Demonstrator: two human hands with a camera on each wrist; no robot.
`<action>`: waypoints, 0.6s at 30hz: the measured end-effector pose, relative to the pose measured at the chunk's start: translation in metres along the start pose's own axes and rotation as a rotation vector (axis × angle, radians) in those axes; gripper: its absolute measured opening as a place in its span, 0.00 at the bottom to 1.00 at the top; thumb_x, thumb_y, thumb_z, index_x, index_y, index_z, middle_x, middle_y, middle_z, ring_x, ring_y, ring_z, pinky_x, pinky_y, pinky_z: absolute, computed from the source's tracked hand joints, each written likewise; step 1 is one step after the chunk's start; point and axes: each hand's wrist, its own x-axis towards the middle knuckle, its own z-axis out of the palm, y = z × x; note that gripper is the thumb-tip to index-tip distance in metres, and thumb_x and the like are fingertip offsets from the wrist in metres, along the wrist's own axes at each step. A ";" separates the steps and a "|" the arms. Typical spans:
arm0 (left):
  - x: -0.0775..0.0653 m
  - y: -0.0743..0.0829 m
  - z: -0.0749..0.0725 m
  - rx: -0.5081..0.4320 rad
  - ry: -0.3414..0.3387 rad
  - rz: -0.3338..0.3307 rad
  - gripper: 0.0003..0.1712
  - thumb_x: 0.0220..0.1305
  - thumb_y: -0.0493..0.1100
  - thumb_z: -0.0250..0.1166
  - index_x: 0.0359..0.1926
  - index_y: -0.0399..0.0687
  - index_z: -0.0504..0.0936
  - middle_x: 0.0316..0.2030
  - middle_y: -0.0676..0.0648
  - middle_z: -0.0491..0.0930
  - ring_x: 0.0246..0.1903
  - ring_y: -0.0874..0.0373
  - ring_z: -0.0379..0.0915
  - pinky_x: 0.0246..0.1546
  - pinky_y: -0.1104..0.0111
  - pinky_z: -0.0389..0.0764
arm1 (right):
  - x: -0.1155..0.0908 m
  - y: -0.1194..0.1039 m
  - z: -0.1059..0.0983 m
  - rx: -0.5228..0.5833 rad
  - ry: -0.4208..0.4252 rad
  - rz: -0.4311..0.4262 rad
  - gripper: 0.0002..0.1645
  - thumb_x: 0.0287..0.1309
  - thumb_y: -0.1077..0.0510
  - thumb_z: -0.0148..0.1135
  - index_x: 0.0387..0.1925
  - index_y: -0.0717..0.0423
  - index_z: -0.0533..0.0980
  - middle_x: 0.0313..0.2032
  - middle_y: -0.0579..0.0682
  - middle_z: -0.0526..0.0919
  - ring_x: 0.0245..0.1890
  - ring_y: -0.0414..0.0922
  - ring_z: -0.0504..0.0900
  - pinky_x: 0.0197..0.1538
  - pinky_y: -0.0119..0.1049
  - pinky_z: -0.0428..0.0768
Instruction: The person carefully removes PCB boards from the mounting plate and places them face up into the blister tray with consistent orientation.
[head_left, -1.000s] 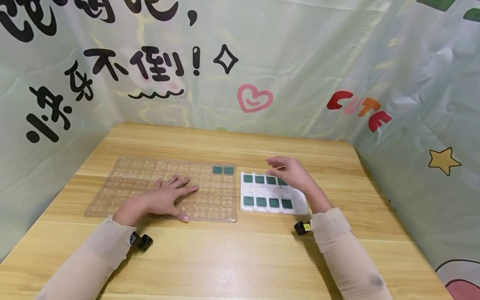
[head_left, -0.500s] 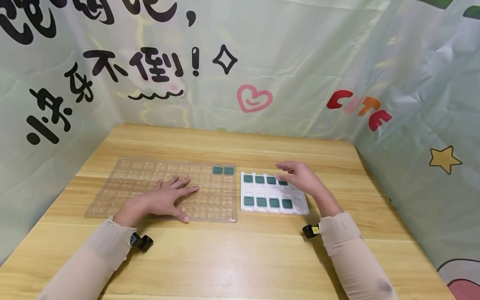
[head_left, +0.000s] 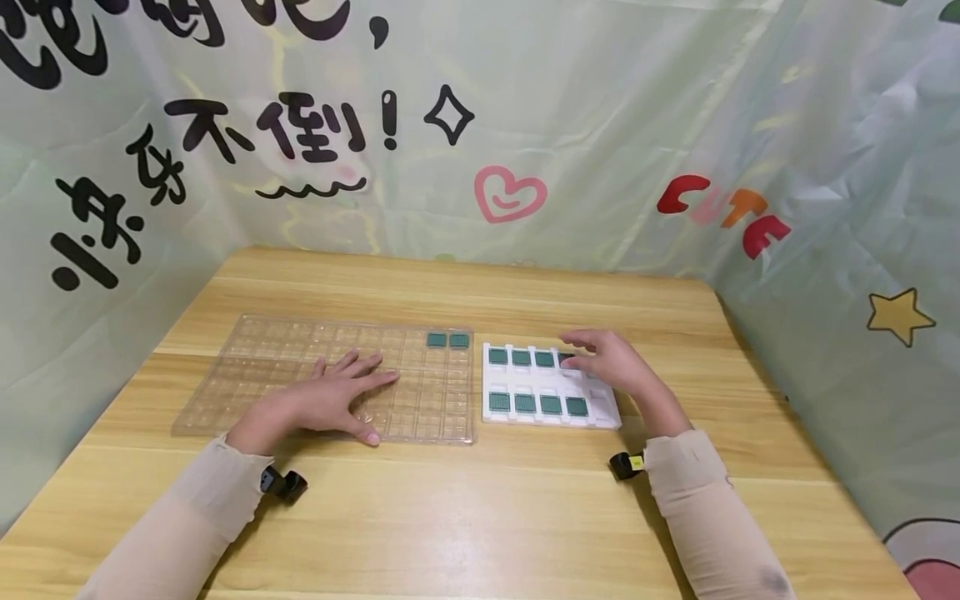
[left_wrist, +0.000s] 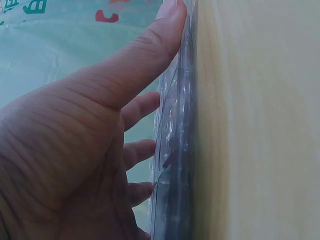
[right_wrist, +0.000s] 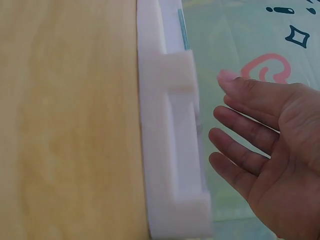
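Note:
My left hand (head_left: pixel 322 400) lies with fingers spread on a clear plastic tray (head_left: pixel 431 421) divided into many small pockets. In the left wrist view its thumb and fingertips meet the tray's edge (left_wrist: pixel 172 145). Two green square chips (head_left: pixel 458 341) sit in the tray's far right corner. To the right is a white tray (head_left: pixel 542 382) with green chips (head_left: pixel 551 405) in two rows. Over its far right part hovers my right hand (head_left: pixel 618 365), fingertips at the last chip of the far row, partly covering it. In the right wrist view the fingers are loosely extended, with nothing visible between them.
Both trays stand side by side on a wooden table (head_left: pixel 450 517), a narrow gap between them. Printed fabric (head_left: pixel 600 125) hangs behind and at both sides. A small black wrist camera (head_left: pixel 283 484) juts from the left sleeve, another (head_left: pixel 624 465) from the right.
My right hand has shifted to the right along the white tray's far row and come down toward the last chip there. The left hand has stayed in place on the clear tray.

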 end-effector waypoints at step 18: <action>0.000 0.001 0.000 -0.009 0.002 0.001 0.61 0.44 0.76 0.68 0.76 0.62 0.55 0.77 0.42 0.40 0.73 0.34 0.26 0.60 0.29 0.29 | 0.000 0.010 0.002 -0.044 -0.038 0.045 0.31 0.59 0.55 0.70 0.63 0.57 0.74 0.63 0.62 0.73 0.64 0.60 0.68 0.61 0.57 0.69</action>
